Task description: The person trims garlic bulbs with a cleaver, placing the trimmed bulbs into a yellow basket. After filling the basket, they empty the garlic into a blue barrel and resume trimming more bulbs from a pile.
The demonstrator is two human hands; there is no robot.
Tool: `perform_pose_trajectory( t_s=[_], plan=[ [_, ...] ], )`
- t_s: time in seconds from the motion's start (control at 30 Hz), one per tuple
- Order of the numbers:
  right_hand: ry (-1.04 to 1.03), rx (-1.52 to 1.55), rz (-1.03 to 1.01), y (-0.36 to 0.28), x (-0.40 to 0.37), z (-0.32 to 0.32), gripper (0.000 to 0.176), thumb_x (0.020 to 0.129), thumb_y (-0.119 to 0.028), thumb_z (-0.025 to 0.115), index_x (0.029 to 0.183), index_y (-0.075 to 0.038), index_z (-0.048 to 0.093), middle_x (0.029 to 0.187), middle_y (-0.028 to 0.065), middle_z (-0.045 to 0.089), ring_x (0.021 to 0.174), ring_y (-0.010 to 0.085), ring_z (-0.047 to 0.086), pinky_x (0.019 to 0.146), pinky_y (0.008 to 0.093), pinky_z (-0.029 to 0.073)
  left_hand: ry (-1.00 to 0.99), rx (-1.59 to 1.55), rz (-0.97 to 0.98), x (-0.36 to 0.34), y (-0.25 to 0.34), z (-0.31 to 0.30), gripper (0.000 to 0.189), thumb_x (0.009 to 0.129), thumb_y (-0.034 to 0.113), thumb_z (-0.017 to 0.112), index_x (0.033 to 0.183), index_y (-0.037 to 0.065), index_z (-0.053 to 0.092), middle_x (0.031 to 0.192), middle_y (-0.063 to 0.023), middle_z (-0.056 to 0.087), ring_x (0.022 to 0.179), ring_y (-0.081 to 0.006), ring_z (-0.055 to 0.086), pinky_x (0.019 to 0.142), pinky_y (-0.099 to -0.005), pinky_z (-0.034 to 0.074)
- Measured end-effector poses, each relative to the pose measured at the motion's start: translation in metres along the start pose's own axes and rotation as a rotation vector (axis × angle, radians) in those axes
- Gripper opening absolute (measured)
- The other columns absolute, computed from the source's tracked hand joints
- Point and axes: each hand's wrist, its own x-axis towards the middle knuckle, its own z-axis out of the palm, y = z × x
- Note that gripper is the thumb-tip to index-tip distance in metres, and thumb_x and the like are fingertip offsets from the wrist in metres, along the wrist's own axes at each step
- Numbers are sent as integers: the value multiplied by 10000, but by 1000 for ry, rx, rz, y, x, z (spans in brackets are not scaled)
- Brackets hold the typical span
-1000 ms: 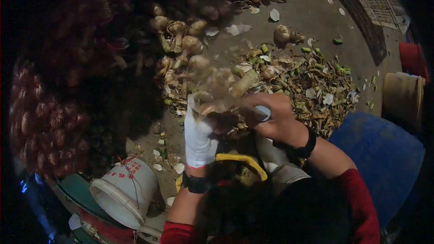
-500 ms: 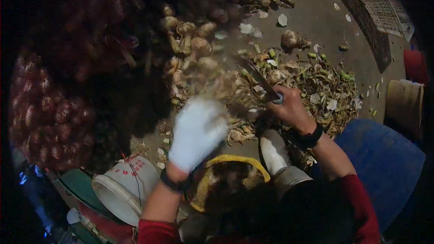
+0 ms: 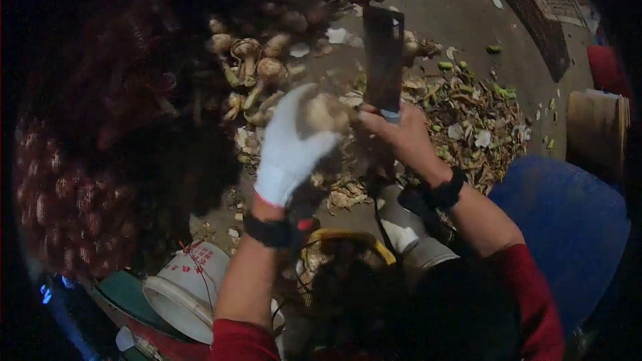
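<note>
My left hand (image 3: 292, 137), in a white glove, is closed around a garlic bulb (image 3: 326, 113). Bare, my right hand (image 3: 404, 137) grips a cleaver (image 3: 384, 60) by its handle, with the broad dark blade pointing up and away from me. The fingers of the right hand are right beside the bulb. Beyond the gloved hand lies a heap of garlic bulbs (image 3: 271, 69) with their stems on. Trimmed stalks and dry skins (image 3: 468, 113) are piled to the right of the cleaver.
A yellow-rimmed mesh container (image 3: 384, 247) stands below my hands. At left are a full red net sack (image 3: 73, 200) and a tilted white bucket (image 3: 184, 291). A blue plastic surface (image 3: 565, 227) is at right, with a wire crate (image 3: 545, 0) farther off.
The gloved hand, blurred and apparently without a bulb before, now holds a garlic bulb close to the right hand. The cleaver has swung from slanting left to nearly upright.
</note>
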Motion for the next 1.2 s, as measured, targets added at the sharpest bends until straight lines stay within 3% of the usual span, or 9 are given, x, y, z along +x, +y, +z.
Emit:
perform_pose_trajectory(
  t_s=[0.23,0.33,0.4,0.43,0.9,1.03,1.07,1.13,1.2],
  plan=[
    [-129,-64,-60,-9,-16,2,284,730,-259,699,845,-16,609,684,7,577,611,49,486,539,232,420,-38,-849,-181,-42,3,32,696,653,-58,672,1256,27,335,1093,-144,544,967,-178,561,804,-264,470],
    [-125,-417,-218,-11,-25,-8,235,683,-167,686,846,-26,591,680,62,589,599,111,552,536,270,450,-25,-523,-178,-46,-9,26,661,690,-14,659,1256,35,322,1079,-126,551,937,-171,568,801,-287,479],
    [-331,-798,-752,-11,-28,-14,256,602,-95,659,826,-32,551,686,119,572,620,244,594,534,344,472,39,-638,-189,-63,-26,31,533,691,40,665,1161,21,414,1027,-111,574,887,-169,576,774,-294,481],
    [-347,-843,-753,-15,-33,-11,286,550,-81,643,798,-44,504,688,133,550,654,333,572,542,403,471,106,-756,-200,-70,-33,33,417,693,94,671,1065,8,506,975,-96,596,838,-167,584,747,-301,482],
    [-379,-827,-879,-5,-21,-13,354,524,-53,664,848,-66,523,693,100,571,645,296,594,540,387,486,133,-307,140,-63,-3,16,344,665,133,696,956,7,562,897,-102,615,794,-174,597,698,-304,482],
    [-270,-779,-874,24,0,-26,325,558,-43,660,873,-49,580,751,127,614,663,277,616,573,355,497,196,-18,-65,-69,4,18,496,615,265,732,977,-17,545,839,-128,615,764,-216,607,698,-316,484],
    [-261,-779,-878,27,5,-35,325,558,-43,660,873,-49,580,751,127,614,663,277,616,573,355,497,235,-311,-78,-79,19,17,591,584,316,757,1009,-29,534,861,-131,612,781,-227,610,720,-315,483],
    [-43,-758,-448,33,5,-47,246,607,-62,647,848,-23,614,759,154,624,680,255,631,600,332,494,256,-10,69,-78,27,21,622,694,406,671,1093,-40,500,910,-97,599,834,-170,581,747,-296,473],
    [-104,-468,-378,13,-18,-25,220,643,-109,633,838,-8,626,701,167,607,631,240,618,598,321,474,245,-166,4,-64,20,17,670,637,374,723,1110,-33,478,936,-102,594,842,-176,587,765,-299,475]
  ],
)
